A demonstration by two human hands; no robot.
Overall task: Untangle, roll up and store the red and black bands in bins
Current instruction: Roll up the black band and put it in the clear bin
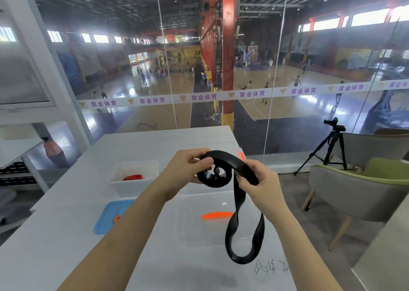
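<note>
So the black band is up in the air over the worktop, held by both hands. One end is curled into a loose coil at the left hand, whose fingers wrap around it with the thumb pressed on top. From there the strap arches over to the right hand, which pinches it between thumb and curled fingers. The rest drops pretty much straight down as a long loop with a twist halfway, and its bottom hangs above the near part of the worktop, in front of a clear bin. The red band is lying in the white bin off to the left. A blue lid lies flat just in front of that.
</note>
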